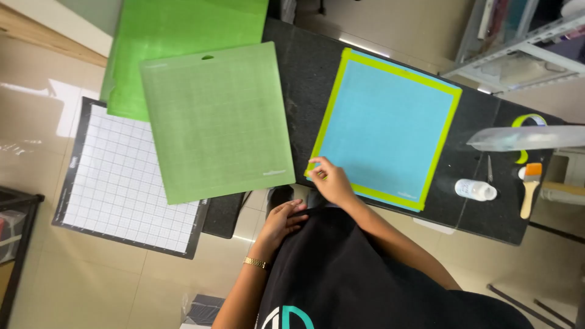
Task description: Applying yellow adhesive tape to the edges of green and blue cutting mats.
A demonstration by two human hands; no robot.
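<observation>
A blue sheet (385, 131) edged with yellow-green tape (439, 146) lies flat on the black table (304, 79), right of the frame's centre. The right hand (329, 181) rests on its lower left corner, fingertips (315, 166) bent down and pinched at the tape there; whether they have lifted any of it I cannot tell. The left hand (281, 222) sits below it, fingers loosely curled against the black apron (341, 274), holding nothing, a gold bracelet (256, 262) on the wrist. Left of the sheet a green mat (216, 122) overlaps a white gridded mat (122, 183) and another green mat (177, 30). At the right edge stand a small white bottle (475, 189), contents unseen, a brush (530, 189) and a tape roll (529, 122).
</observation>
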